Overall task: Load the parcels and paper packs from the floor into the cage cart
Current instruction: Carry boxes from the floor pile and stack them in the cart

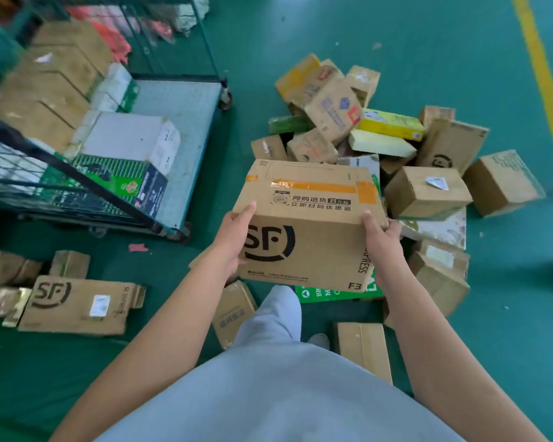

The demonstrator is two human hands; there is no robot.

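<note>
I hold a brown cardboard parcel with an SF logo and orange tape above the floor, in the middle of the view. My left hand grips its left side with the thumb on the top edge. My right hand grips its right side the same way. The cage cart stands at the upper left, its near side open, with brown boxes, a white box and a green pack stacked at its left end. A heap of parcels and paper packs lies on the floor behind the held box.
Flat SF cartons and small boxes lie on the green floor at the left. More boxes sit by my feet. A yellow floor line runs along the right. The cart's white deck is bare at its right half.
</note>
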